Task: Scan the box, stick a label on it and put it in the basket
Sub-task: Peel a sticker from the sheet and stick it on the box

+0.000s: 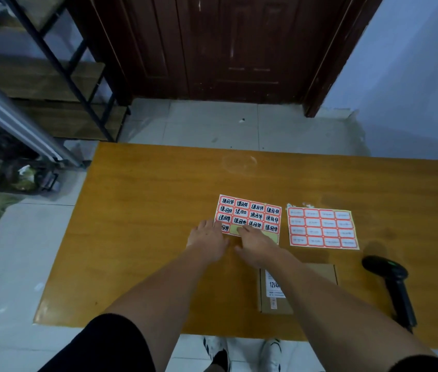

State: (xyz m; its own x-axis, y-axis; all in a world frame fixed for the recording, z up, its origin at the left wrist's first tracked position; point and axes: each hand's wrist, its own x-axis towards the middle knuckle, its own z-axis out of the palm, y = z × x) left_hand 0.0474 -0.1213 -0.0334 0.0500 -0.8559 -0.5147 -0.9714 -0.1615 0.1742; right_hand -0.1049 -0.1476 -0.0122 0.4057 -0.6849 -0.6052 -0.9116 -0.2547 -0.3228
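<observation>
Box flat on bench, long axis toward the viewer. Left hand and right hand, fingers loosely spread, press label sheet.

"How many label sheets does the desk carry?"

"Two: the handwritten sheet at centre, the faint-printed sheet at three o'clock from it."

"Boxes and scanners?"

"One cardboard box at five o'clock, one black scanner further toward four."

"Hands?"

"Two: the left hand and the right hand, both on the handwritten sheet's near edge."
</observation>
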